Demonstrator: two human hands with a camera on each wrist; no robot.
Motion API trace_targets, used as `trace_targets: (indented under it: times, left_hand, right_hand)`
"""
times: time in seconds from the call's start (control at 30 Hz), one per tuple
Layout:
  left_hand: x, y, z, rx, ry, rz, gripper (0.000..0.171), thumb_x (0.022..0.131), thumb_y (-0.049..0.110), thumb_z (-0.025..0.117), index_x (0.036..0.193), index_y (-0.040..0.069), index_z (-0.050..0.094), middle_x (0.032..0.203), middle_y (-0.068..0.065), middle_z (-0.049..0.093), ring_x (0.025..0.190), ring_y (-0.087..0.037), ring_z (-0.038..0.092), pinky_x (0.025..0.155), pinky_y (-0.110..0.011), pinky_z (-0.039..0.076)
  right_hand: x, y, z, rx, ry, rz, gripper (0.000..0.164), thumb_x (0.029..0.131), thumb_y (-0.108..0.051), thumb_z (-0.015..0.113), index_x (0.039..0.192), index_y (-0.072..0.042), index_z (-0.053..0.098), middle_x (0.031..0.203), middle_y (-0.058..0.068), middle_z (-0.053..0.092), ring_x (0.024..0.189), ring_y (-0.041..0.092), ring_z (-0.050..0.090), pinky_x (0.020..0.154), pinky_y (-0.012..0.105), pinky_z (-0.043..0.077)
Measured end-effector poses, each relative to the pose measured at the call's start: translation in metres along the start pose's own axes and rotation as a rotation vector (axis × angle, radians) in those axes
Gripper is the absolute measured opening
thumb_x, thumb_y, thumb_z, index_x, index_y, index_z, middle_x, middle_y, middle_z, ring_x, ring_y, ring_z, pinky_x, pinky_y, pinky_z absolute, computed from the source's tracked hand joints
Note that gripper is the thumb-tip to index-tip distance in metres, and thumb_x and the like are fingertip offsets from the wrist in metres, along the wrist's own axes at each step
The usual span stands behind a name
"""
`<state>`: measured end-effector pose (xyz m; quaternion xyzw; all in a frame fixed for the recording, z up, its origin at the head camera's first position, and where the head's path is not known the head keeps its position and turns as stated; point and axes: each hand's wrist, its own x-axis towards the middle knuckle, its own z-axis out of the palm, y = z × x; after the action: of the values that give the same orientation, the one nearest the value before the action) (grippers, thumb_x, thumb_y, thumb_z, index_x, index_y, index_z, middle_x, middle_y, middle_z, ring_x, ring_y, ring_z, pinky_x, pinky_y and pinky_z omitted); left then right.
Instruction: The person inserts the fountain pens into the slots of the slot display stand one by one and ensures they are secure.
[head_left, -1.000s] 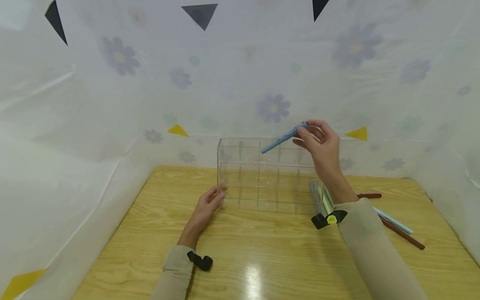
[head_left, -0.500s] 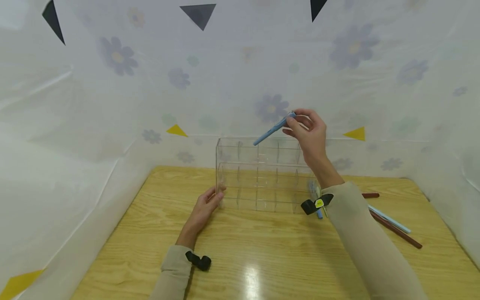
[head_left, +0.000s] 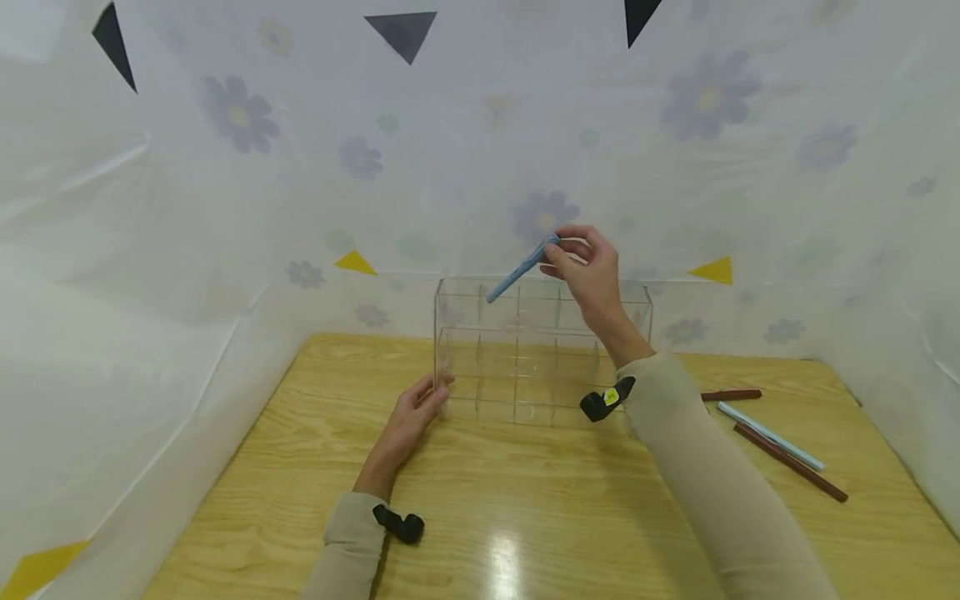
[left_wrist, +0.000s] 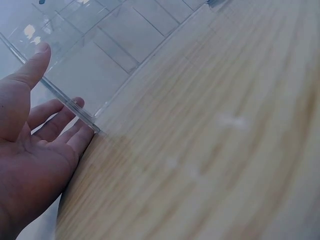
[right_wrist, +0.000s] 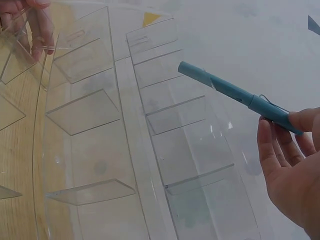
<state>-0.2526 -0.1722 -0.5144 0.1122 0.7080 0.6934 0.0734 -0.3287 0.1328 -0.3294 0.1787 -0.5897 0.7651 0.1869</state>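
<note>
A clear plastic organizer (head_left: 517, 332) with several compartments stands upright on the table. My left hand (head_left: 408, 418) holds its lower left side; in the left wrist view the thumb lies in front of the side edge and the fingers reach behind it. My right hand (head_left: 594, 279) is raised over the organizer's top and pinches a blue pen (head_left: 521, 270) by its clip end. The pen slants down to the left, and its free end overlaps the top row in the head view. The right wrist view shows the pen (right_wrist: 225, 90) beside the transparent dividers (right_wrist: 175, 115).
On the right of the wooden table (head_left: 450, 517) lie a light blue pen (head_left: 772, 436), a long brown pen (head_left: 791, 463) and another brown pen (head_left: 731, 395), partly hidden by the right sleeve. A flowered white sheet (head_left: 465, 167) hangs close behind the organizer.
My right hand has carried the blue pen leftward across the organizer's top, rising and then dipping slightly. The left hand keeps its place on the organizer's side.
</note>
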Motion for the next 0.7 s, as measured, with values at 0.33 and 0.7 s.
trace_targets:
  times: [0.33,0.7]
  left_hand:
    - [-0.0004,0.0008,-0.0007,-0.017,-0.019,-0.002,0.054,0.107,0.033,0.059,0.154,0.009,0.047,0.155,-0.010,0.047,0.146,-0.025,0.039,0.112,-0.053,0.037]
    - [-0.0016,-0.0005,-0.0008,-0.004,-0.012,0.011,0.054,0.107,0.032,0.059,0.153,0.007,0.048,0.155,-0.012,0.047,0.146,-0.027,0.039,0.111,-0.053,0.038]
  right_hand:
    - [-0.0025,0.0052,0.0005,-0.128,-0.116,0.035,0.024,0.097,0.003,0.068,0.118,0.012,0.062,0.104,0.023,0.066,0.083,0.022,0.075,0.079,0.036,0.060]
    - [-0.0002,-0.0013,-0.0046,-0.166,-0.194,0.166,0.029,0.099,0.003,0.065,0.122,0.017,0.056,0.105,0.025,0.066,0.087,0.022,0.075,0.083,0.041,0.059]
